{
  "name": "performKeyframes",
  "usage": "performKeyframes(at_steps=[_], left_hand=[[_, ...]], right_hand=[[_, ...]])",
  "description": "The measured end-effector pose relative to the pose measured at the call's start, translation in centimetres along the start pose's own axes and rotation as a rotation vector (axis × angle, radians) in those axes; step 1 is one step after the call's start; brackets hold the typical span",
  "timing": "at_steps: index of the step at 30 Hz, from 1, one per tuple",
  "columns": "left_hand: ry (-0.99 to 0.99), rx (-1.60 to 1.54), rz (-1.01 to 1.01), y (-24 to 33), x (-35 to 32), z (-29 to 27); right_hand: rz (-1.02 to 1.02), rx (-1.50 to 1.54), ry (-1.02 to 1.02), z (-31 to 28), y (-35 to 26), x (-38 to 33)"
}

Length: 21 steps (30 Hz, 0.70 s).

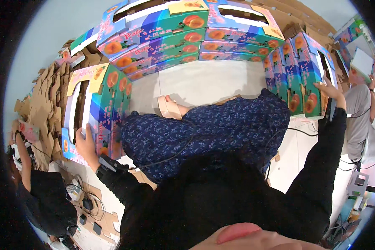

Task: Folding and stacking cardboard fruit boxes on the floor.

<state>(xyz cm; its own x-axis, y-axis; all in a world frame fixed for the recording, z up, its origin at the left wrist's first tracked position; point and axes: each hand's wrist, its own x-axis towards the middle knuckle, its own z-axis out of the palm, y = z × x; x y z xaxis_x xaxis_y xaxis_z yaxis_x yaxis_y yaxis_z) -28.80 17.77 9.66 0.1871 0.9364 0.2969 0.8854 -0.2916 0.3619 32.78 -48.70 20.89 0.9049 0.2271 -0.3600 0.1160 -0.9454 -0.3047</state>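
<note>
Folded fruit cartons stand in a left row, with a peach-printed carton (105,100) at its outer side. My left hand (86,145) is on that carton's near end, fingers gripping the strip beside its long handle slot. At the right stands another row of the same cartons, and my right hand (332,92) reaches over the outer carton (307,66) there, its fingers closed around the upper edge near the slot. Parts of the fingers of both hands are hidden against the cardboard. Both forearms, in black sleeves, are spread wide.
Cartons in stacked rows (162,35) line the far side. Brown flattened cardboard (43,100) is piled at the left. My skirt-covered legs (204,125) and a beige shoe (168,107) lie between the rows. Cables cross my lap. Other people sit at far left and right.
</note>
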Motion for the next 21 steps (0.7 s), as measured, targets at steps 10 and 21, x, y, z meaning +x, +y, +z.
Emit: performKeyframes(at_steps=[10,21], left_hand=[[0.001,-0.012,0.019,0.3,-0.2,0.8],[0.061,-0.015,-0.002,0.2,0.0,0.1]], right_hand=[[-0.209,0.188,0.345,2.9,1.4,0.8],[-0.201,-0.064,0.237,3.0,-2.3,0.3]])
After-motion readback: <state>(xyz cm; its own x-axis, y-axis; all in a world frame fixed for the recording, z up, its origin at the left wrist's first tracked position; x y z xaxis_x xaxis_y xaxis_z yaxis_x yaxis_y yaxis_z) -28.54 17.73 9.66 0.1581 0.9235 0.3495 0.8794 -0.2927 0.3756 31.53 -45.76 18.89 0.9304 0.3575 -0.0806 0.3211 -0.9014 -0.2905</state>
